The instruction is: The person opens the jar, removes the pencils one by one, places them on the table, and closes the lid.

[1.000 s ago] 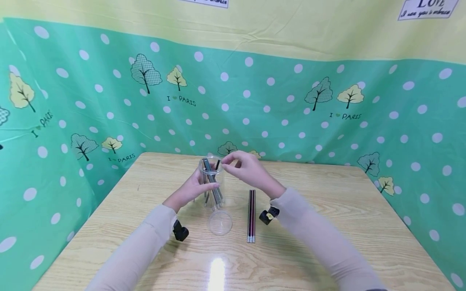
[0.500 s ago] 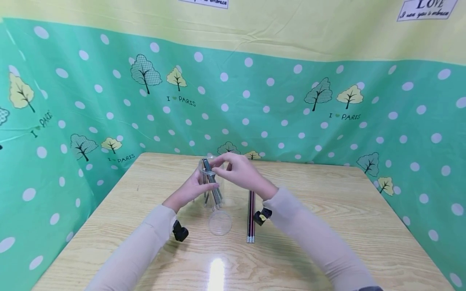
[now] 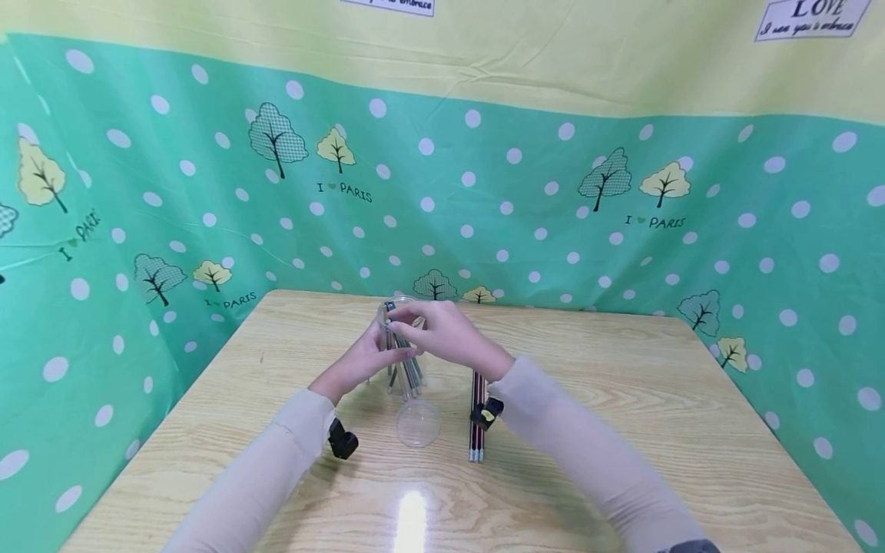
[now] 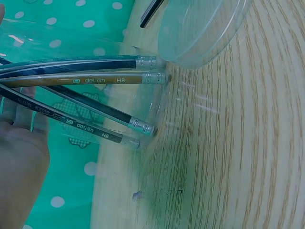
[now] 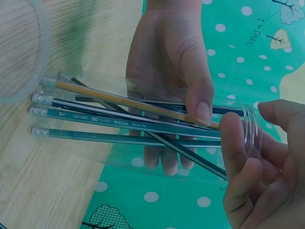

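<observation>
My left hand (image 3: 362,361) grips a clear plastic jar (image 5: 71,150) round its side, the thumb across the front. Inside lean several pencils (image 4: 90,80), mostly dark or green, one of them yellow-brown, with their metal-capped ends at the jar's bottom. At the open mouth is my right hand (image 3: 445,334), its bent fingers over the rim near the pencils' upper ends. Those ends are partly hidden behind the fingers, so whether they pinch a pencil cannot be told. In the right wrist view, the right fingers (image 5: 233,138) overlap the jar's rim (image 5: 255,131).
A round clear lid (image 3: 418,424) lies on the wooden table (image 3: 588,461) in front of the jar. Right of it, dark red and black striped pencils (image 3: 477,442) lie side by side beneath my right wrist. A green dotted cloth (image 3: 512,207) hangs behind the table.
My right hand has moved left, from the jar's right rim across its mouth to the pencil tops. The left hand and jar stay in place.
</observation>
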`<act>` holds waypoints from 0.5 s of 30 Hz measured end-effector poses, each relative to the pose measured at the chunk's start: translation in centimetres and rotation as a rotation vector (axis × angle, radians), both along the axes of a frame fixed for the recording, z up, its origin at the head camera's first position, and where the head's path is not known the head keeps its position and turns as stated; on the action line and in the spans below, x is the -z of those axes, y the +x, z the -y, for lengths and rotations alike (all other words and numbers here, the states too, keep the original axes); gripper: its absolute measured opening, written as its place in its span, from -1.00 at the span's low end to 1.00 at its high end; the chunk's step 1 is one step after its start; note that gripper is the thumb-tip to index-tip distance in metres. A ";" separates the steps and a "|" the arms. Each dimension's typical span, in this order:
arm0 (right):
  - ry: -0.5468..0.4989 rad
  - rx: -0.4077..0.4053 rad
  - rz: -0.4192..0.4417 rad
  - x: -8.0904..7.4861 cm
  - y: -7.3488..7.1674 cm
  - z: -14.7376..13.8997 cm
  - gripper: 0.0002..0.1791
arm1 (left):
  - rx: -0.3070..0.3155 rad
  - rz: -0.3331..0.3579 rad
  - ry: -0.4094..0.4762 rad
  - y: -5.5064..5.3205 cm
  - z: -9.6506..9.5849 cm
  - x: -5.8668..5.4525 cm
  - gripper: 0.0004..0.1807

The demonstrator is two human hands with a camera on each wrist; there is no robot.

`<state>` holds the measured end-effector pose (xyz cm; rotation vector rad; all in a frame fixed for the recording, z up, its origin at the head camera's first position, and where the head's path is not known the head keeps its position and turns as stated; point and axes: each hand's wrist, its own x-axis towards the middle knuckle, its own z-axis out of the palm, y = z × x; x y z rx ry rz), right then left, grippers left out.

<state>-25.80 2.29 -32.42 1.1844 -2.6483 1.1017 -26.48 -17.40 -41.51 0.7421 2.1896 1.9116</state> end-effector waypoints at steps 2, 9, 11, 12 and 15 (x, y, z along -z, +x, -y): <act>0.004 0.004 0.003 -0.1 0.1 0.1 -0.68 | -0.010 0.000 -0.013 0.0 0.0 -0.1 -0.05; 0.004 -0.021 0.089 -0.3 0.3 0.4 -0.67 | 0.001 0.025 0.009 0.0 0.1 0.0 -0.08; 0.006 -0.023 0.091 -0.3 0.3 0.4 -0.67 | 0.001 0.021 0.002 0.1 0.1 0.0 -0.07; 0.004 -0.022 0.087 -0.3 0.3 0.5 -0.67 | 0.004 0.017 0.000 0.1 0.1 0.0 -0.07; -0.013 -0.022 0.091 -0.3 0.3 0.5 -0.69 | 0.000 0.001 -0.009 0.1 0.1 -0.1 -0.06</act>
